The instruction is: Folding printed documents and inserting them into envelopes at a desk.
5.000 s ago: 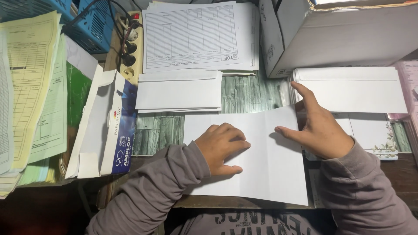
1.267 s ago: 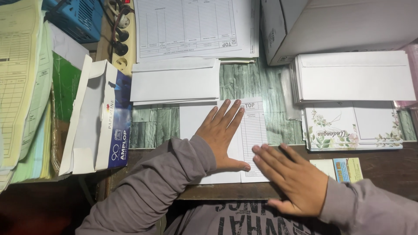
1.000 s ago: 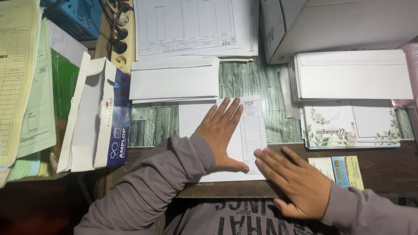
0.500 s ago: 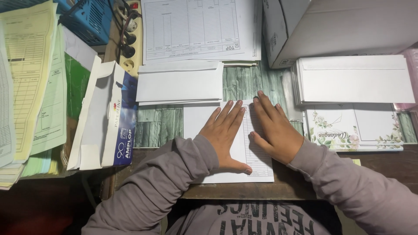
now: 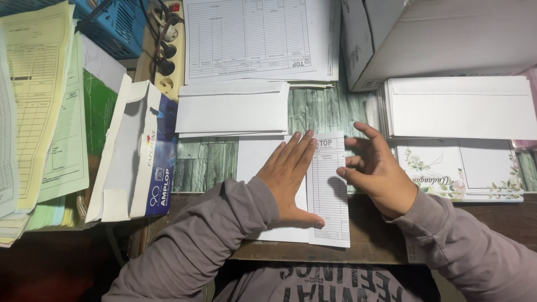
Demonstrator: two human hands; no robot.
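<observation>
A folded printed form sheet (image 5: 330,190) lies on the desk in front of me, its lined flap turned over on the right. My left hand (image 5: 291,176) presses flat on the sheet with fingers spread. My right hand (image 5: 377,170) hovers just off the sheet's right edge, fingers apart and curled, holding nothing. A pile of folded white sheets (image 5: 232,109) lies just beyond the sheet.
A stack of printed forms (image 5: 257,39) lies at the back, a white cardboard box (image 5: 442,39) at back right. White envelopes (image 5: 458,109) and floral cards (image 5: 464,170) sit on the right. An open envelope box (image 5: 140,154), a power strip (image 5: 165,53) and coloured forms (image 5: 39,112) fill the left.
The sheet went from open to folded. My right hand slid up along the folded flap, then lifted off to the right. My left hand stayed flat on the sheet.
</observation>
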